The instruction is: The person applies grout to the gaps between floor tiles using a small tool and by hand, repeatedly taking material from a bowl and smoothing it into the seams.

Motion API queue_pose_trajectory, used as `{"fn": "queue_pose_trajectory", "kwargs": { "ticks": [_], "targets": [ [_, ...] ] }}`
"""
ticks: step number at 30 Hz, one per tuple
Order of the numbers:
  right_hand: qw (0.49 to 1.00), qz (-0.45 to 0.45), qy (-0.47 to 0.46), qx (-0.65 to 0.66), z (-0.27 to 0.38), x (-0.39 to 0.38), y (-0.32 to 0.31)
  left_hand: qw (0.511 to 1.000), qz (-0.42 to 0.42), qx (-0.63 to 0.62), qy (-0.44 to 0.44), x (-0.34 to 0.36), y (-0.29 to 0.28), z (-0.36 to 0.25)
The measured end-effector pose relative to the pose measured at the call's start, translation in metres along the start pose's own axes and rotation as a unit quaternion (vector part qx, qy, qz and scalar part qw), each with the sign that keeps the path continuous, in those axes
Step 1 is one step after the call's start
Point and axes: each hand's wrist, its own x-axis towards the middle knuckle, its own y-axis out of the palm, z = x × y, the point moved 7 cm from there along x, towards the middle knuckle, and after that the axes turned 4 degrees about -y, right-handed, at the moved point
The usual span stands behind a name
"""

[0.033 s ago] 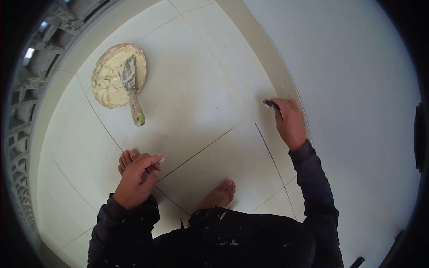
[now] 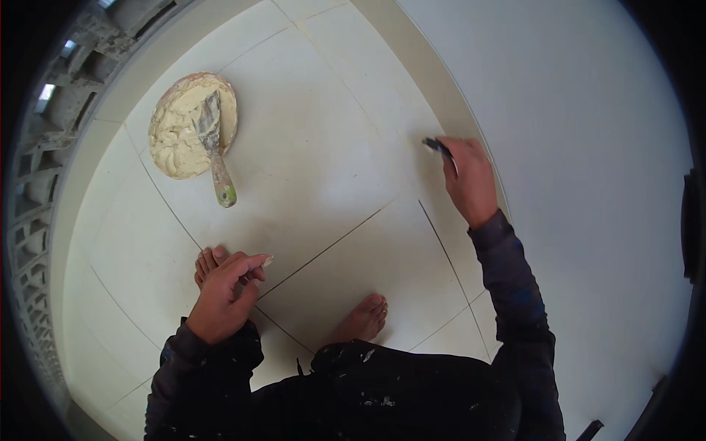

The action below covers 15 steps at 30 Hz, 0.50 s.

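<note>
My right hand [image 2: 471, 180] grips a small dark flat tool [image 2: 437, 145] with pale paste at its edge, just above the floor tiles beside the skirting. My left hand [image 2: 224, 298] hangs loosely over my left knee, its index finger extended and the others partly curled. A dab of cream paste [image 2: 268, 260] clings to that index fingertip. Farther off on the left, a round dish [image 2: 234, 132] full of cream-coloured filler [image 2: 176, 128] rests on the tiles. A putty knife [image 2: 215, 151] lies across the filler, its smeared handle sticking out over the rim towards me.
Pale floor tiles [image 2: 316, 140] have dark open joints near me and pale filled joints farther away. A beige skirting [image 2: 423, 66] borders the white wall [image 2: 588, 184] on the right. Patterned openwork blocks [image 2: 55, 158] line the left. My bare feet [image 2: 364, 317] stand on the tiles.
My right hand has moved away from me and slightly left with the small dark tool. My left hand, the dish and the putty knife stay as they were.
</note>
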Motion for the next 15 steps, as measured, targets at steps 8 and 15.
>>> {"fn": "queue_pose_trajectory", "kwargs": {
  "ticks": [8,15],
  "targets": [
    [0.988,0.019,-0.154,-0.024,-0.01,0.039,0.051,1.0,-0.015,0.01,0.009,0.014,0.001,-0.012],
    [0.978,0.189,-0.084,-0.009,0.017,-0.069,0.029,0.998,-0.046,-0.024,-0.031,-0.003,-0.014,0.011]
  ]
}}
